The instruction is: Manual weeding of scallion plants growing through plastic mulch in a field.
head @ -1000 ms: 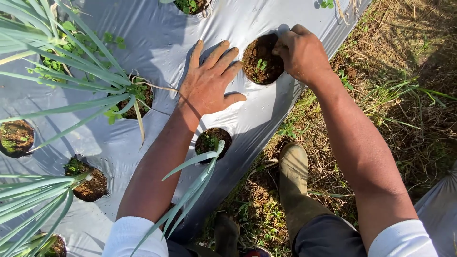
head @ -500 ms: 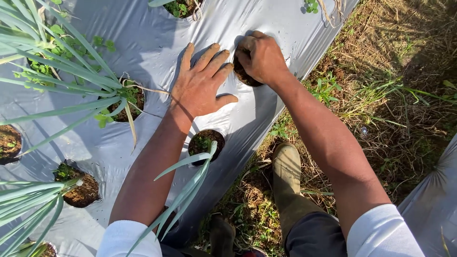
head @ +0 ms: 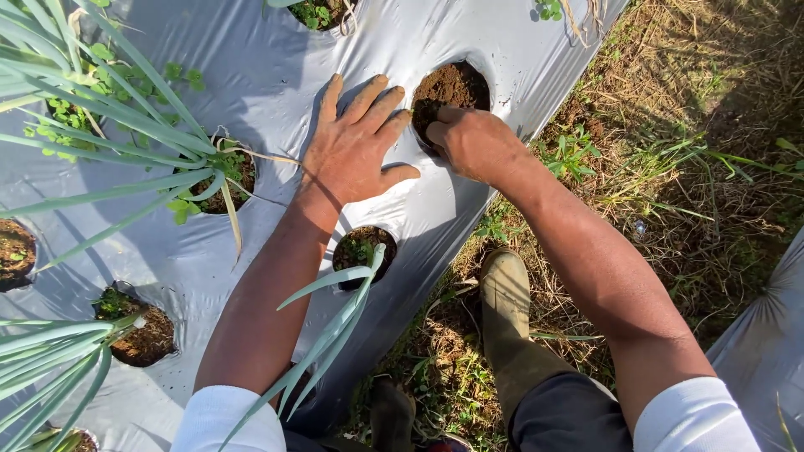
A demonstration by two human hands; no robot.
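Planting hole (head: pixel 453 86), bare soil, was seen at far centre of the silver mulch film (head: pixel 469 33). Left hand (head: pixel 356 146) was spread flat on film w/ nothing held; right hand (head: pixel 471 142) was curled at hole's near rim, contents can't be told. Film edge could be torn if fingers were dragged; nearby onion leaves (head: pixel 327 331) could be bent by forearm.
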